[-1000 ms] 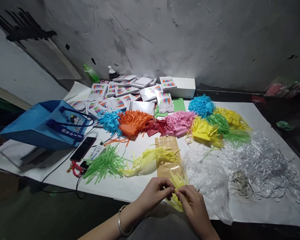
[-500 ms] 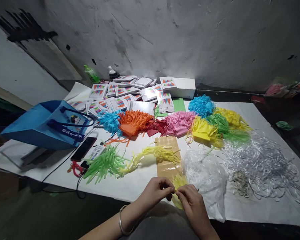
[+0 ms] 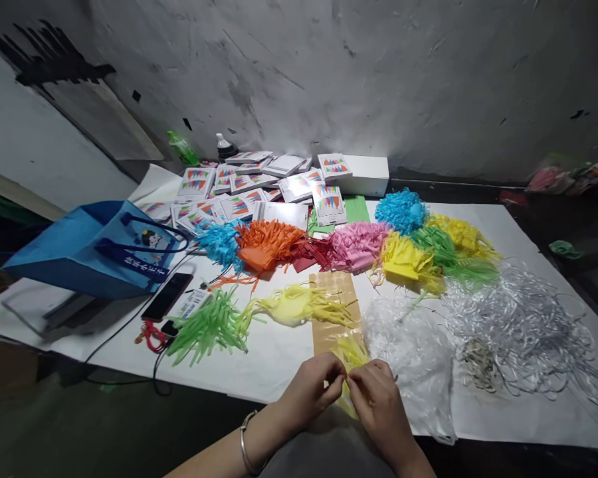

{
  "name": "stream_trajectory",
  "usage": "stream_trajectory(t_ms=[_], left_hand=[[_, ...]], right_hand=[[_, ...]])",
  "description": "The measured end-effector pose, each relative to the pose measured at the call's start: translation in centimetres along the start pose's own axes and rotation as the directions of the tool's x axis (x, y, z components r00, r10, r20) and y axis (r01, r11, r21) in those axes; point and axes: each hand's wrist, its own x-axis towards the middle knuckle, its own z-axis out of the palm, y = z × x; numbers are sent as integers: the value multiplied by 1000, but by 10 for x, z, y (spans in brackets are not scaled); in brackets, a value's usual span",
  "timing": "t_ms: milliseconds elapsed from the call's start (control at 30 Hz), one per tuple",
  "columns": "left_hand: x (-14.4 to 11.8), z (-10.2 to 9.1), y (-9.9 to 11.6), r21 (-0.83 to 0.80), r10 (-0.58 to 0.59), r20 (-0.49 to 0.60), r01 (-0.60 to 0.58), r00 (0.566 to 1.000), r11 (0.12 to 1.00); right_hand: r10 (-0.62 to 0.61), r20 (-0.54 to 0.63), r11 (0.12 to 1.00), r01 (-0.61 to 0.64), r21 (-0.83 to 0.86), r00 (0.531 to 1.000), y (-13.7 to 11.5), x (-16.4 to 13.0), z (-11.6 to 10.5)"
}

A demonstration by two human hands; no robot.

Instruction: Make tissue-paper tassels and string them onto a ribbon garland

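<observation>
The left hand (image 3: 316, 384) and right hand (image 3: 379, 401) both pinch a yellow tassel (image 3: 350, 350). Its strips overlap a brown sheet (image 3: 323, 340).

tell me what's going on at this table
A person is pinching a yellow fringed piece between the left hand and the right hand, near the front edge of the white-covered table. Beyond the hands, another yellow fringed piece lies partly over a tan sheet, with a green fringed one to its left. Farther back are colourful fringed bundles and a pile of printed boxes.
</observation>
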Motion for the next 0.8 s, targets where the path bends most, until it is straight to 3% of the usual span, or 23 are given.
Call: stream_trajectory(t_ms=[133,267,367,500,633,733,800], left_hand=[[-2,0,-3,21,32,-64,-31,997,999],[-2,2,-4,-91,-18,9,18,1000,996],[-4,4,-7,-78,-15,42,18,999,997],[-10,6,-10,16,5,-29,-4,1000,1000],[-19,7,-16,-14,-33,-67,32,997,999],[-23,-3,-33,-93,-77,-4,76,997,993],[-26,-23,-53,-138,-132,-9,129,991,982]], right_hand=[[28,-12,999,-28,-25,1000,1,-2,1],[50,25,999,-50,-10,998,3,-6,2],[-2,56,1000,3,-29,998,5,-6,6],[-89,62,992,94,-85,994,10,-8,17],[-105,76,991,111,-76,992,15,-12,30],[-96,97,994,102,-50,991,20,-12,40],[-76,64,995,80,-62,995,27,-9,47]])
